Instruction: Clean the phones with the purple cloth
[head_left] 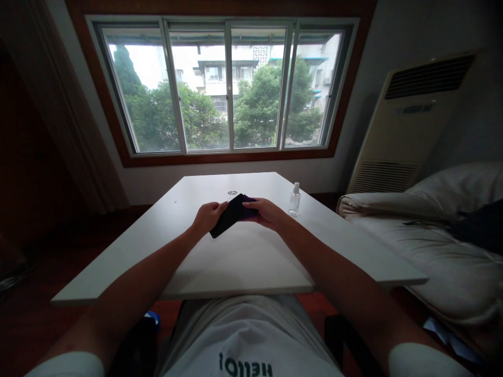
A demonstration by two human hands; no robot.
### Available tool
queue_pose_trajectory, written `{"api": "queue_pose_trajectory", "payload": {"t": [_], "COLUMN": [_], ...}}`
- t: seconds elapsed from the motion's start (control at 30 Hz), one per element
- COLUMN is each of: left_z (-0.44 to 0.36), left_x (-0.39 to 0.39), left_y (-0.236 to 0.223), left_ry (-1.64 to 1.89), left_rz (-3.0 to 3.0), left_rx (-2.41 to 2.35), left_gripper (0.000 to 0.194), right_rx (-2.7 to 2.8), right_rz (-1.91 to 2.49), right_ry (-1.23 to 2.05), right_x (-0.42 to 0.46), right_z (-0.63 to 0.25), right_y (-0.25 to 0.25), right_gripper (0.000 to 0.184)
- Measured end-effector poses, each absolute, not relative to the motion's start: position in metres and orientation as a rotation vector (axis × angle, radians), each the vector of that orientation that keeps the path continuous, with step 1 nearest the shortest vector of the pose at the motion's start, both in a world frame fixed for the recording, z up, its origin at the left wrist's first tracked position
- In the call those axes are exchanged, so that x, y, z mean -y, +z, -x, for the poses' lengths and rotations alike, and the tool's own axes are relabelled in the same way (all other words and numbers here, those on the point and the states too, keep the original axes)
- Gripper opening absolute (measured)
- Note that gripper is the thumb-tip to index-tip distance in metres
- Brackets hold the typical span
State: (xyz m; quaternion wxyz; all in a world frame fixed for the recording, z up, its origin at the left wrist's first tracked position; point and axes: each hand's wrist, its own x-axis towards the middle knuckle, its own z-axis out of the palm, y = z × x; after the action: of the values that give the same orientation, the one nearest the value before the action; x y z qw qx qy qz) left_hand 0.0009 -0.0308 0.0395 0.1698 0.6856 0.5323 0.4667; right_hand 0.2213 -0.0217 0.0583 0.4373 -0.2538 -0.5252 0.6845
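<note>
A black phone [230,215] is held just above the white table [243,256], tilted with its near end lower. My left hand [208,216] grips its near left edge, fingers curled round it. My right hand [264,212] is closed on a small dark purple cloth [248,205] pressed against the phone's far end. Both forearms reach forward over the table from the bottom of the view.
A small clear spray bottle [294,199] stands on the table to the right of my hands. A bed with white bedding [424,230] lies at the right, an air conditioner unit [412,120] behind it. A wide window [223,86] faces me.
</note>
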Motion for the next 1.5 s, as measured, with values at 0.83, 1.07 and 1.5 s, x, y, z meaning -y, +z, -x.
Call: {"api": "queue_pose_trajectory", "payload": {"t": [0.83,1.07,1.5], "left_z": [-0.027,-0.016,-0.024], "left_x": [0.037,0.029,0.039], "left_y": [0.015,0.020,0.020], "left_ry": [1.541,1.638,1.584], "left_rz": [-1.772,-1.659,-1.757], "left_rx": [-1.228,-1.208,-1.146], "left_gripper": [0.039,0.042,0.042], "right_rx": [1.406,1.505,1.079], "right_rz": [0.952,0.989,0.819], "right_ry": [1.075,1.194,1.406], "right_x": [0.027,0.032,0.031], "right_z": [-0.192,-0.179,-0.188], "right_y": [0.032,0.026,0.044], "right_gripper": [0.041,0.053,0.031]}}
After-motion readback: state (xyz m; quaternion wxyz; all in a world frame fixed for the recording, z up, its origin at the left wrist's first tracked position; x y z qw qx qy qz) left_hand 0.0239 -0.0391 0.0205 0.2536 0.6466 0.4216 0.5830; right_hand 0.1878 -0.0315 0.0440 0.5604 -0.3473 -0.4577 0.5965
